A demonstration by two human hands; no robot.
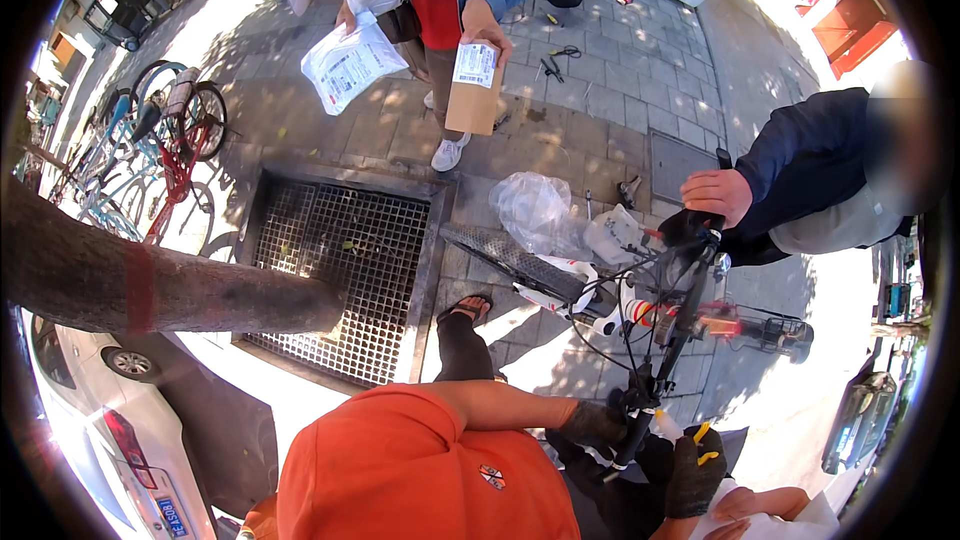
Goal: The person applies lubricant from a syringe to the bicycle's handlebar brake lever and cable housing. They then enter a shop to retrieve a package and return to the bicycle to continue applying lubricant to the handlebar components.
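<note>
My left hand (593, 427), in a dark glove, is closed at the near end of a bicycle's black handlebar (672, 342), by the brake lever. To its right my right hand (695, 475), also gloved, is closed around a tool with yellow handles (706, 443) like those of pliers; its jaws are hidden. A small whitish piece (667, 425) shows between my right hand and the bar. The white and red bicycle (560, 285) stands with its front wheel (515, 258) pointing away to the left. Loose black cables (573, 308) curve from the handlebar.
At right, a co-worker's hand (718, 195) grips the bar's far end. Another person's hands (770, 505) are at lower right. Across from me, someone holds a cardboard box (476, 90) and a white parcel (352, 62). A tree trunk (170, 280), grating (350, 255) and tools (552, 68) are nearby.
</note>
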